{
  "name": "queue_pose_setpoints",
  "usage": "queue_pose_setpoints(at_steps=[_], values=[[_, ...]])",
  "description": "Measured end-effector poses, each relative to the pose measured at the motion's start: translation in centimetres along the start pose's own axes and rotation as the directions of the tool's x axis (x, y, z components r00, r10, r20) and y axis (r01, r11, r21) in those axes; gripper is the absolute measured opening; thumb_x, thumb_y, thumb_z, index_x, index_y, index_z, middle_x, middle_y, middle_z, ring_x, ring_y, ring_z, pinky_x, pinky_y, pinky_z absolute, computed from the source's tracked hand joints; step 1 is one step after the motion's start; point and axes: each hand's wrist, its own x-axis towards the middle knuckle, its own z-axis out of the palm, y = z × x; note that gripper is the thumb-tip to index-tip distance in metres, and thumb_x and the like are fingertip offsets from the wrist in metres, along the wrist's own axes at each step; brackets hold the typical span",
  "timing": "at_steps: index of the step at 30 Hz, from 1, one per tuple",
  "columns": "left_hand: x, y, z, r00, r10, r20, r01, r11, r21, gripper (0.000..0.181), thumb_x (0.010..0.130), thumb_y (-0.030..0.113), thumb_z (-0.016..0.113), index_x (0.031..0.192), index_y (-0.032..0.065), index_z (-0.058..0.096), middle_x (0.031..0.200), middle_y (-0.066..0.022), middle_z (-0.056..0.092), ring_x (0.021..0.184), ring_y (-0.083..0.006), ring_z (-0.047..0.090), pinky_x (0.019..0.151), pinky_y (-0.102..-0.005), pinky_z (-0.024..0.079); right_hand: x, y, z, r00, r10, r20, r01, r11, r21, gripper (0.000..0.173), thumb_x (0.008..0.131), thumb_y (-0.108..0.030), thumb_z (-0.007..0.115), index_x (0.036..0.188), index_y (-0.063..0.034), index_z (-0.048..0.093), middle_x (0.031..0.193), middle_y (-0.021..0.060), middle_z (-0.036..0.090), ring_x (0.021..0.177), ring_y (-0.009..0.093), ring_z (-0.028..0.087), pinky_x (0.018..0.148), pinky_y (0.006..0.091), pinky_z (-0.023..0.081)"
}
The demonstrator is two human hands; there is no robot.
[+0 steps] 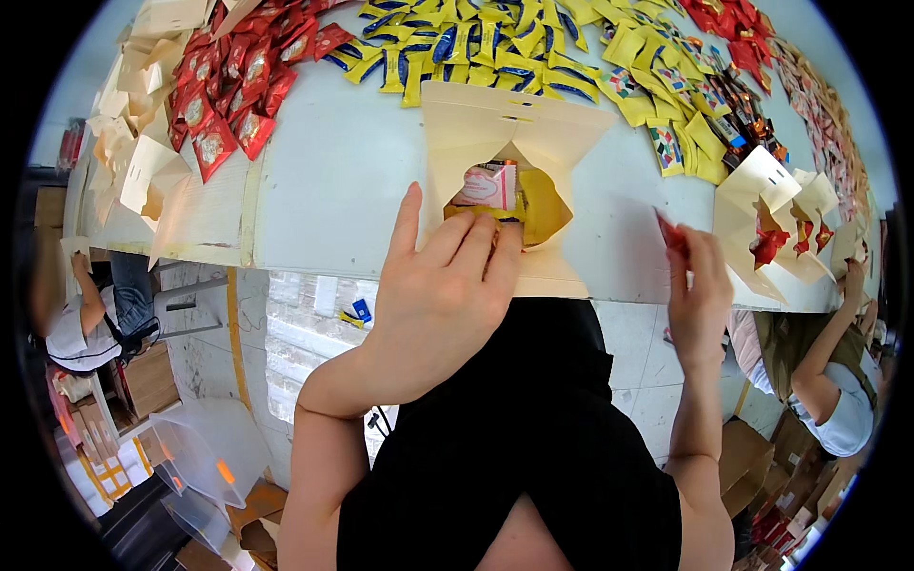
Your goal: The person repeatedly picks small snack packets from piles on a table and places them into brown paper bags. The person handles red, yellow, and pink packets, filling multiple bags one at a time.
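Observation:
An open cream cardboard box [514, 114] stands at the table's front edge before me. Through its opening show a pink-and-white wrapped packet [487, 187] and yellow packets [544, 203]. The fingers of my left hand [450, 300] dip into that opening, over the packets; their tips are partly hidden, so a grip cannot be made out. To the right of the box, my right hand [696, 285] pinches a small red packet [670, 232] between thumb and fingers, just above the tabletop.
Red packets [239, 78] lie back left, yellow-and-blue packets [493, 46] behind the box, yellow patterned packets [664, 86] and dark wrapped bars [750, 114] back right. Filled boxes [758, 214] stand right; more boxes [150, 175] stand left. People work at both sides [832, 385].

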Motion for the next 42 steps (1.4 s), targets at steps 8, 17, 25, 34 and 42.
queue_pose_setpoints(at_steps=[8,17,25,34,42], values=[[0.2,-0.5,-1.2,0.999,0.003,0.046,-0.004,1.000,0.011,0.029,0.075,0.008,0.064,0.104,0.0013,0.067,0.099,-0.0084,0.066,0.096,-0.0207,0.063,0.101,-0.0524,0.040,8.5,-10.2,1.5,0.903,-0.419,0.095,0.370,0.870,0.327,0.013,0.071,0.001,0.068,0.083,-0.0032,0.069,0.084,0.0051,0.064,0.090,0.027,0.054,0.083,0.0393,0.041],[-0.1,-0.2,0.0,0.988,-0.151,-0.032,0.150,0.988,-0.026,0.024,0.072,0.007,0.065,0.096,0.0034,0.065,0.095,-0.0063,0.067,0.088,-0.0161,0.061,0.078,-0.0397,0.038,7.6,-9.9,0.6,0.722,-0.573,0.388,0.604,0.795,0.050,0.026,0.069,-0.004,0.064,0.094,-0.0041,0.069,0.090,0.0028,0.067,0.099,0.023,0.054,0.093,0.0421,0.035],[0.4,-0.1,-0.9,0.993,-0.049,0.111,0.049,0.999,0.000,0.025,0.076,0.008,0.063,0.101,0.0114,0.067,0.102,0.0007,0.067,0.097,-0.0138,0.060,0.089,-0.0424,0.033,10.8,-10.0,1.3,0.623,-0.685,0.377,0.679,0.713,0.174,0.026,0.070,-0.007,0.066,0.096,-0.0077,0.070,0.089,-0.0018,0.068,0.097,0.020,0.054,0.088,0.0384,0.035],[0.7,0.0,-0.6,1.000,0.013,0.002,-0.013,1.000,0.002,0.019,0.069,0.008,0.065,0.088,0.0086,0.067,0.087,-0.0023,0.065,0.083,-0.0164,0.058,0.086,-0.0458,0.035,10.8,-9.5,2.7,0.633,-0.676,0.377,0.653,0.728,0.209,0.025,0.068,-0.007,0.069,0.093,-0.0085,0.070,0.098,0.0007,0.068,0.099,0.021,0.055,0.091,0.0389,0.038],[1.8,1.7,-1.0,0.997,0.046,0.069,-0.048,0.999,0.024,0.017,0.079,0.010,0.063,0.094,0.0095,0.068,0.102,0.0013,0.071,0.097,-0.0143,0.063,0.090,-0.0424,0.035,5.7,-4.7,-0.9,0.795,-0.598,0.100,0.494,0.735,0.464,0.026,0.071,0.000,0.065,0.097,-0.0026,0.068,0.110,0.0101,0.068,0.117,0.026,0.056,0.103,0.0391,0.039]])
